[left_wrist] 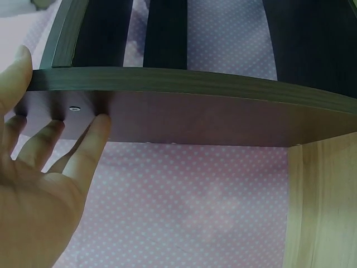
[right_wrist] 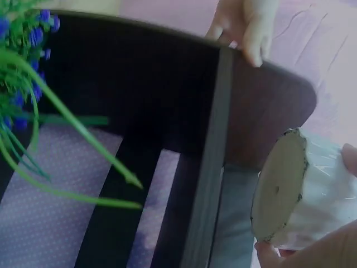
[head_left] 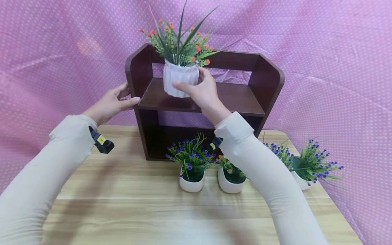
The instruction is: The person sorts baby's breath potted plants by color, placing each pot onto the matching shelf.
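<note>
My right hand grips a white flowerpot, thumb across its front and fingers behind. Long green leaves and small orange flowers rise from it. The pot is held over the upper board of a dark brown two-tier shelf, towards its left side. In the right wrist view the pot's round underside shows, off the board. My left hand holds the shelf's left side panel, its thumb at the front edge and its fingertips against the outer face.
On the wooden table, a white pot with blue flowers and one with orange flowers stand before the shelf. More blue-flowered plants stand at right, partly behind my right sleeve. A pink dotted cloth hangs behind.
</note>
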The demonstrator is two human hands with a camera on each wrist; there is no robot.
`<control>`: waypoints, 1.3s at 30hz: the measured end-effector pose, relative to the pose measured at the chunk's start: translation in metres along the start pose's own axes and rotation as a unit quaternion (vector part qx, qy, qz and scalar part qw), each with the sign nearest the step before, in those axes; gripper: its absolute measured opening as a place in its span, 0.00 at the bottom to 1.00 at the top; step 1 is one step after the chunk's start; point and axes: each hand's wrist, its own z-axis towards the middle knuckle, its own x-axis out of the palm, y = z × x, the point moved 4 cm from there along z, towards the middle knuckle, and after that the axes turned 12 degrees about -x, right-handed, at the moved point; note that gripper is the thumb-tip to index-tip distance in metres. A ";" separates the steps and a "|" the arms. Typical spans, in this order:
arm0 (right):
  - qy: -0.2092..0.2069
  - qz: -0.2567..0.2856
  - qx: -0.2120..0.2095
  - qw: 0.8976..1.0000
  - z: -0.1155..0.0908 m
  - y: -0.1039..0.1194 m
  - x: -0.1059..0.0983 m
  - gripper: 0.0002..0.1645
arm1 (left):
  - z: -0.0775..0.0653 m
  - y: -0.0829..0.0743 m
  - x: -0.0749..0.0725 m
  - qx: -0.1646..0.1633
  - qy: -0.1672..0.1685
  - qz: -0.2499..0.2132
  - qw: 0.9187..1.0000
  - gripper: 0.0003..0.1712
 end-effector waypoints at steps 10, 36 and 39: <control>-0.008 -0.065 0.030 0.997 0.021 -0.011 0.012 0.46 | -0.005 0.000 -0.003 -0.015 -0.006 -0.003 1.000 0.44; -0.014 -0.148 0.047 0.988 0.026 -0.047 0.025 0.51 | 0.002 0.005 -0.007 -0.006 -0.006 0.015 1.000 0.44; -0.015 -0.154 0.050 0.987 0.026 -0.046 0.024 0.51 | 0.003 0.002 -0.008 -0.007 -0.004 0.016 1.000 0.44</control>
